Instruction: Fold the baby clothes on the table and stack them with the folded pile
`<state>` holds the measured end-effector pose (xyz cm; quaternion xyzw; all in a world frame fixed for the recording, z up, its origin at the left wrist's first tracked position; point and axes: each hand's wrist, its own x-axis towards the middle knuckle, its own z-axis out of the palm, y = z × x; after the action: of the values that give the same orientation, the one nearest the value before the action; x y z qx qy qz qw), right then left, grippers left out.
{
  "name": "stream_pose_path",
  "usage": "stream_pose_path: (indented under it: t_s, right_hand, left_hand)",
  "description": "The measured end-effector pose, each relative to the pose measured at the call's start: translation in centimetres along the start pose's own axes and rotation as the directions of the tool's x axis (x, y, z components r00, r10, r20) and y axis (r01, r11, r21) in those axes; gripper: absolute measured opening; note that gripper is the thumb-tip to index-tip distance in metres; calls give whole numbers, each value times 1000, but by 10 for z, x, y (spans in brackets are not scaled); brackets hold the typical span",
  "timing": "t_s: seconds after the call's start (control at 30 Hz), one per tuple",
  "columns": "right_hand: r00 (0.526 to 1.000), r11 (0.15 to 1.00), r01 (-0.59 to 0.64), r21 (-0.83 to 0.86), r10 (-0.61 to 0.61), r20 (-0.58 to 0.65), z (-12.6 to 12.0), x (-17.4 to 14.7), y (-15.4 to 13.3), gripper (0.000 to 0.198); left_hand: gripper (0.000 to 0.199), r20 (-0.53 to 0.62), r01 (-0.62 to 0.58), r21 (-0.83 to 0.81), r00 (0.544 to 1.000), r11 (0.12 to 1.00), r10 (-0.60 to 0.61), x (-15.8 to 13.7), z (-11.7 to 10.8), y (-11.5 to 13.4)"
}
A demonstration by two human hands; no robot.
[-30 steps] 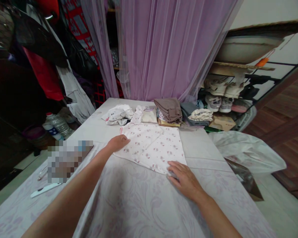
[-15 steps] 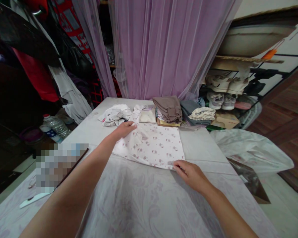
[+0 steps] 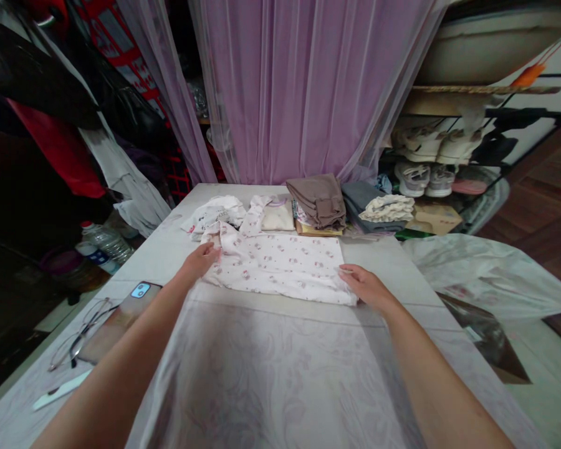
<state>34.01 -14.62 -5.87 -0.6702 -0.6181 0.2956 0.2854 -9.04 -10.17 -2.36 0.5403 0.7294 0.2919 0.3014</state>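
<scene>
A white shirt (image 3: pixel 280 262) with a small reddish-brown print lies spread across the table, its near edge folded into a loose strip. At its left end my left hand (image 3: pixel 200 259) is closed on the bunched cloth, fingertips partly hidden in it. My right hand (image 3: pixel 367 287) pinches the right edge, with the thumb on top and the other fingers mostly out of sight. Just behind the shirt sit a crumpled white garment (image 3: pixel 215 215), a folded cream cloth (image 3: pixel 278 218) and a folded brown garment (image 3: pixel 318 202) on a stack.
Dark grey folded clothes (image 3: pixel 355 206) with a ruffled cream item (image 3: pixel 387 208) are at the back right. A phone (image 3: pixel 126 321), glasses (image 3: pixel 81 333) and a pale flat tool (image 3: pixel 60 390) lie at left. Beyond the right edge rests a clear plastic bag (image 3: pixel 490 274); a purple curtain (image 3: pixel 285 93) hangs behind.
My left hand has moved left and nearer, to the shirt's left end. My right hand has shifted slightly right and away. The shirt's near edge is folded back, making it narrower.
</scene>
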Motion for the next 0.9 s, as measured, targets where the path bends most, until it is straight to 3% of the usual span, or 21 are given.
stream_pose_path:
  t_s: [0.1,0.27,0.4,0.53,0.63,0.77,0.9]
  right_hand:
    - [999,999,-14,-29,13,-49,3,-19,11,51]
    - [949,987,-6,-160,-44,-311,19,-29,-3,45]
    - [887,980,67,-185,-143,-440,32,-25,-11,49]
    - [885,944,62,-324,-202,-420,40,-21,-5,50]
    - [898,919,-1,-393,-172,-405,40,-21,-4,52]
    - [921,899,-80,-430,-98,-376,32,-21,-12,49]
    - [908,897,-76,-435,-119,-402,24,-18,-17,50]
  left_hand:
    - [54,25,-37,223,999,974,32,-23,-3,-11]
    - [49,38,-79,430,997,900,69,-41,1,-5]
    - [37,-46,-142,362,984,921,170,-44,10,-5]
    - [34,-133,-130,312,975,941,179,-47,17,-15]
    - [42,-121,-119,299,980,947,161,-48,16,-19]
    - [50,-51,-200,185,976,962,213,-46,11,-21]
    - [50,-19,-234,161,971,959,240,-44,9,-21]
